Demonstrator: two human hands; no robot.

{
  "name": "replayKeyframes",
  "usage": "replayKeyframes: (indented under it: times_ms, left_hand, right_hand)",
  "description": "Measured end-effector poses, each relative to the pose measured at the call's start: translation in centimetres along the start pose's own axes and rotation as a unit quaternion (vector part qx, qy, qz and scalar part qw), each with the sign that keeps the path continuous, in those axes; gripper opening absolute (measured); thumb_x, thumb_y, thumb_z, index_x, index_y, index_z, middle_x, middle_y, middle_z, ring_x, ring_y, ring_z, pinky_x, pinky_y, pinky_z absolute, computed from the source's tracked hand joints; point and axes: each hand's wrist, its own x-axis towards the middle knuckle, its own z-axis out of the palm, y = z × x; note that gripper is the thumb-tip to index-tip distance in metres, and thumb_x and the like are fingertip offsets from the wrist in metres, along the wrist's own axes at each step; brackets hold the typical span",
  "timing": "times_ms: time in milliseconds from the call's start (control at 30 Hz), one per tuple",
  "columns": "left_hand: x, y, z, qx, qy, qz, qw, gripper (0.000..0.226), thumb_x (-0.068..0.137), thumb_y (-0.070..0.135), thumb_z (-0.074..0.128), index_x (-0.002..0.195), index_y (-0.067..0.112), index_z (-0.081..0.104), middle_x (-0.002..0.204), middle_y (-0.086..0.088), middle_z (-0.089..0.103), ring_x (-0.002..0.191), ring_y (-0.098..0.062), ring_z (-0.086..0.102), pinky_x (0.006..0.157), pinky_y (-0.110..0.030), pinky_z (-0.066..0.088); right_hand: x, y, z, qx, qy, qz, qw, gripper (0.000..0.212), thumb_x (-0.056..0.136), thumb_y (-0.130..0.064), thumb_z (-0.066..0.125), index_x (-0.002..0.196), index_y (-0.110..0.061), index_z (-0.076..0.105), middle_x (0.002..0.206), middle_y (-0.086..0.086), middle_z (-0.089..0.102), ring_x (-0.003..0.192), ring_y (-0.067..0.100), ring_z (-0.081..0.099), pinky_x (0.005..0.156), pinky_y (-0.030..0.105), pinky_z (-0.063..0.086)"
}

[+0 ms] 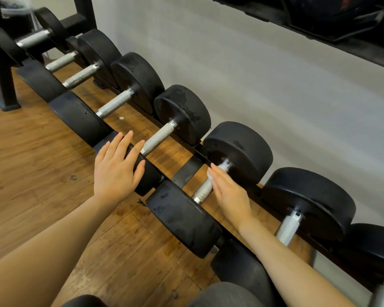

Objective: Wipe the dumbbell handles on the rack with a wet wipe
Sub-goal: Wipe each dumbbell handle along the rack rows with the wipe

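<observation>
A low black rack [187, 171] runs along the wall, and I count seven knurled silver handles showing on it, each between thick black rubber heads. Going from the left, the left hand [115, 171] lies flat and released, fingers straight, on the near head [140, 171] of the fifth dumbbell. Just right of it, the right hand [230, 191] lies on the sixth dumbbell handle [205, 188], fingers straight, pressing a white wet wipe [222, 167] onto the bar near the far head; little of the wipe shows. The handle looks matte grey and rough. The wooden floor [31, 162] shows beneath.
</observation>
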Motion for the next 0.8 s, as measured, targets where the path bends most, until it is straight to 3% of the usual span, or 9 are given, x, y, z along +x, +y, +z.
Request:
replayKeyframes:
  times_ms: [100,200,333,433,667,800]
  left_hand:
    - [0.0,-0.1,0.0,-0.001,-0.003,0.004,1.0,0.054,0.098,0.042,0.034,0.141,0.015,0.052,0.15,-0.016,0.044,0.141,-0.035,0.035,0.114,-0.051,0.026]
    - [0.0,-0.1,0.0,-0.002,-0.001,0.004,1.0,0.054,0.098,0.042,0.034,0.141,0.015,0.053,0.15,-0.017,0.044,0.141,-0.036,0.036,0.114,-0.051,0.026]
    - [0.0,-0.1,0.1,-0.007,0.009,0.005,1.0,0.053,0.097,0.041,0.036,0.139,0.014,0.054,0.149,-0.017,0.045,0.14,-0.036,0.037,0.112,-0.052,0.027]
    - [0.0,0.0,0.1,-0.009,0.013,0.005,1.0,0.053,0.097,0.041,0.036,0.139,0.013,0.055,0.148,-0.017,0.046,0.139,-0.037,0.037,0.112,-0.052,0.027]
    - [0.0,0.0,0.1,-0.011,0.015,0.007,1.0,0.054,0.097,0.04,0.037,0.14,0.013,0.054,0.149,-0.018,0.045,0.139,-0.038,0.037,0.112,-0.052,0.027]
    - [0.0,0.0,0.1,-0.013,0.013,0.006,1.0,0.054,0.097,0.04,0.036,0.14,0.013,0.054,0.149,-0.018,0.045,0.14,-0.038,0.036,0.113,-0.052,0.026]
  right_hand:
    - [0.4,0.1,-0.4,0.035,0.062,0.071,0.995,0.04,0.101,-0.024,0.048,0.14,-0.018,0.051,0.144,-0.002,0.05,0.132,0.012,0.047,0.102,0.029,0.045]
    - [0.3,0.2,-0.5,0.035,0.091,0.064,0.993,0.038,0.098,-0.023,0.053,0.136,-0.016,0.056,0.14,0.001,0.055,0.129,0.013,0.049,0.101,0.027,0.044]
    - [-0.4,0.7,-0.8,0.019,0.097,0.071,0.993,0.036,0.097,-0.025,0.053,0.131,-0.017,0.06,0.128,0.002,0.053,0.105,0.009,0.055,0.079,0.024,0.056]
    - [-0.4,0.8,-1.0,0.017,0.098,0.081,0.992,0.035,0.097,-0.027,0.052,0.13,-0.017,0.06,0.121,-0.002,0.053,0.097,0.005,0.053,0.073,0.024,0.057]
    - [-0.1,1.0,-1.0,0.018,0.107,0.051,0.993,0.036,0.097,-0.019,0.055,0.133,-0.014,0.058,0.124,0.002,0.059,0.108,0.011,0.058,0.085,0.024,0.054]
    - [-0.1,0.8,-0.7,0.032,0.103,0.061,0.992,0.036,0.097,-0.017,0.055,0.132,-0.009,0.058,0.126,0.005,0.06,0.113,0.014,0.058,0.091,0.031,0.055]
